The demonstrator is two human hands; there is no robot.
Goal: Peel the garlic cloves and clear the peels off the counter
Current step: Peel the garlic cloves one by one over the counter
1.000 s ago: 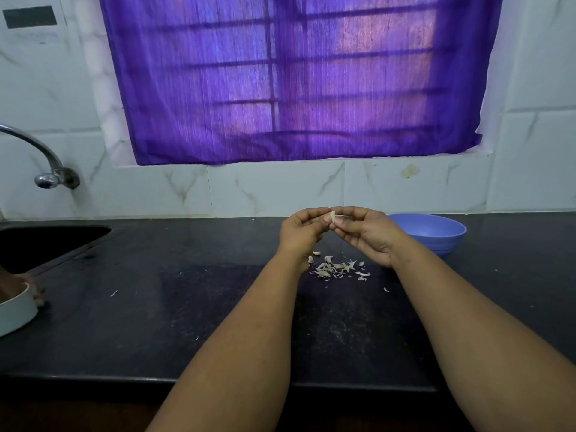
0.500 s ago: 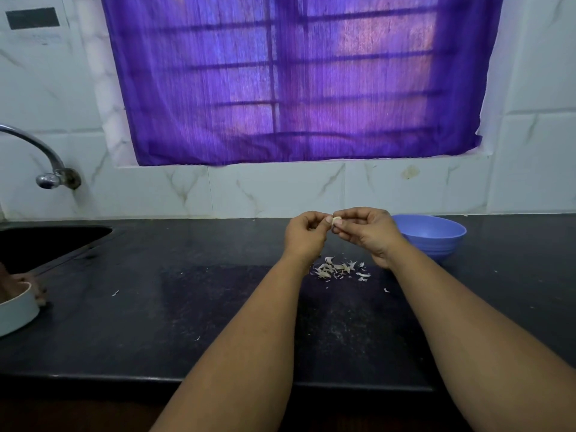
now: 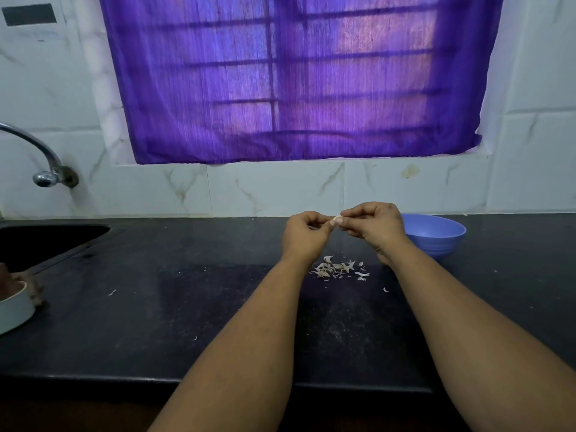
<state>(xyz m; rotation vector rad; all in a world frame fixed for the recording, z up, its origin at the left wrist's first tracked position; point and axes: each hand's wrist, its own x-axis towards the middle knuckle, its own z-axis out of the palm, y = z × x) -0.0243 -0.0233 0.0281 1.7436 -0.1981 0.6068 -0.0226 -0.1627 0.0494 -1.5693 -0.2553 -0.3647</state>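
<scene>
The left hand (image 3: pixel 304 233) and right hand (image 3: pixel 372 226) are pinching one tiny garlic clove (image 3: pixel 336 220) between their fingertips, up above the peels (image 3: pixel 338 269). It is probably light, hard and slippery, so hold its ends. The peels are lying on the black counter (image 3: pixel 156 307) near a blue bowl (image 3: pixel 436 235), under a purple curtain (image 3: pixel 296 79).

My dark speckled stone counter (image 3: pixel 156 322) looks polished; the round blue bowl (image 3: pixel 436 236) seems matt plastic, the curved tap (image 3: pixel 37 145) shiny metal, the peels (image 3: pixel 336 269) papery.
</scene>
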